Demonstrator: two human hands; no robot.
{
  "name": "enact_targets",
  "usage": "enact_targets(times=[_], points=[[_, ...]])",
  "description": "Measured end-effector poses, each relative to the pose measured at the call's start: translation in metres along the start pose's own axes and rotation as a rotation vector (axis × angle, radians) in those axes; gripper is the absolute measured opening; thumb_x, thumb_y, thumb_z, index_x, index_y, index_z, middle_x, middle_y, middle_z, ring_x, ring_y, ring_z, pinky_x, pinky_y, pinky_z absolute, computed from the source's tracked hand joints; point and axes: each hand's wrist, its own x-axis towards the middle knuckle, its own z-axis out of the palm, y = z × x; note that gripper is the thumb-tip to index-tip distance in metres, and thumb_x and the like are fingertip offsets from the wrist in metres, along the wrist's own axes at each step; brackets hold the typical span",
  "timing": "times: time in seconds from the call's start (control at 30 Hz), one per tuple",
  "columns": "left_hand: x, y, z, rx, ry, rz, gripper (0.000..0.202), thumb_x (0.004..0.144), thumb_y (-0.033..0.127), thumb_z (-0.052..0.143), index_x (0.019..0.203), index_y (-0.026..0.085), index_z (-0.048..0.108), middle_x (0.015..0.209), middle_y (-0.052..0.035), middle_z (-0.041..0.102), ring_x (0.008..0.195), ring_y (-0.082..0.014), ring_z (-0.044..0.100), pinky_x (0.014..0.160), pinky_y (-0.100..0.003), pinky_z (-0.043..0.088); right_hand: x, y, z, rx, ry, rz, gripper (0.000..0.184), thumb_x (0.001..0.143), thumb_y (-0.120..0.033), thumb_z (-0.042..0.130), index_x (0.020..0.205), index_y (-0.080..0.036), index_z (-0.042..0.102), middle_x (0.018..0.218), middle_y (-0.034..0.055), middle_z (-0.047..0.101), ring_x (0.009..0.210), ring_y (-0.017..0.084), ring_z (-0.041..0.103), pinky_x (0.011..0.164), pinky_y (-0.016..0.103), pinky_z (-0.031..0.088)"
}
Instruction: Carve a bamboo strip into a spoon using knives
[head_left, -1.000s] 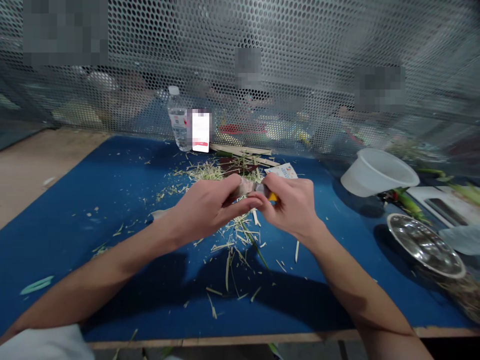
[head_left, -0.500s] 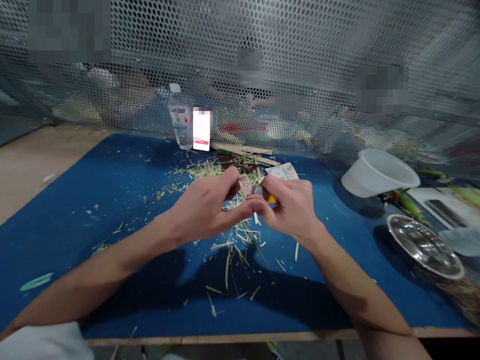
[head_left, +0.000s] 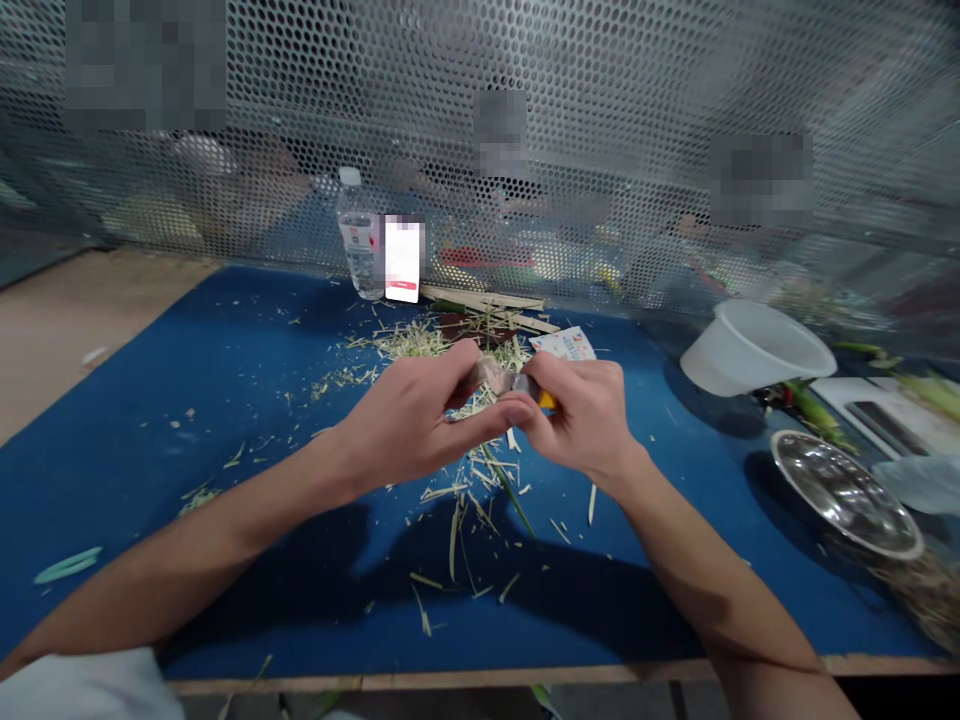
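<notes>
Two hands meet over the blue table [head_left: 247, 370]: my left hand [head_left: 409, 415] pinches a pale scrap [head_left: 492, 376], my right hand [head_left: 583, 410] grips a grey-and-yellow tool [head_left: 523, 385], and the thumbs crowd close, probably for steadiness. Whether tool and scrap touch, I can't tell. Taking them as the dial's centre, shavings [head_left: 409, 342] lie toward eleven and six o'clock, the phone [head_left: 403, 258] stands upright at eleven, perhaps for hands-free viewing, and the bucket [head_left: 724, 350] sits at three, seemingly clear of my elbow

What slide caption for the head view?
Left hand holds a pale piece beside a grey-and-yellow tool in the right hand, above shavings on a blue tabletop.
</notes>
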Motion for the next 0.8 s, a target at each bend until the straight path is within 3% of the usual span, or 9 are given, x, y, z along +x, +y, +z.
enact_targets(times=[0.37, 0.8], points=[[-0.0017, 0.0009, 0.0001, 0.018, -0.023, 0.017, 0.04, 0.089, 0.053, 0.052, 0.075, 0.022, 0.032, 0.056, 0.008, 0.041, 0.045, -0.0069, 0.037, 0.046, -0.021, 0.025, -0.0014, -0.0005, -0.0002, 0.045, -0.032, -0.013, 0.034, 0.091, -0.042, 0.053, 0.067, -0.022, 0.042, 0.05, -0.0071, 0.046, 0.043, 0.007, 0.037, 0.046, 0.024, 0.025], [-0.0011, -0.0001, 0.0003, -0.029, -0.032, 0.016, 0.042, 0.091, 0.055, 0.05, 0.074, 0.021, 0.034, 0.055, 0.0079, 0.041, 0.043, -0.0062, 0.037, 0.044, -0.02, 0.025, -0.0047, -0.0018, 0.0044, 0.066, -0.019, 0.032, 0.035, 0.091, -0.042, 0.053, 0.066, -0.022, 0.04, 0.051, -0.0078, 0.035, 0.044, 0.007, 0.031, 0.045, 0.025, 0.023]])
